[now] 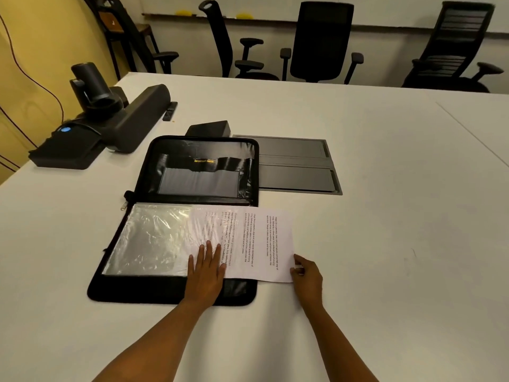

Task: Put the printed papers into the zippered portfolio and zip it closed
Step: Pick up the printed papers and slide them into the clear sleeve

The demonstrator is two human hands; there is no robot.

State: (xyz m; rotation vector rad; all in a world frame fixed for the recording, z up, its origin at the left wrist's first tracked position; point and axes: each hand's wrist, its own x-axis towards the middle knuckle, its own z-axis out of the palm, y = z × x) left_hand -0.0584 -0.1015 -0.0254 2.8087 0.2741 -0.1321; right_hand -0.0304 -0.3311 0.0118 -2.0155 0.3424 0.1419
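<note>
The right hand [307, 274] pinches the near right corner of the printed papers [264, 244] between thumb and fingers. The left hand [208, 267] lies flat with straight fingers and presses down where the papers go into the clear sleeve [148, 238].

About half of the papers look tucked under the shiny plastic, though the glare makes that hard to be sure of. The other half sticks out past the right edge of the zippered portfolio [170, 289], over the white table [385, 230]. The portfolio lies wide open.

The sleeve is wrinkly, so a fast push could make the papers bend or crumple. The flat hand could also squash the sleeve shut and block them. If any paper is left poking out, the zip could catch and tear it.
</note>
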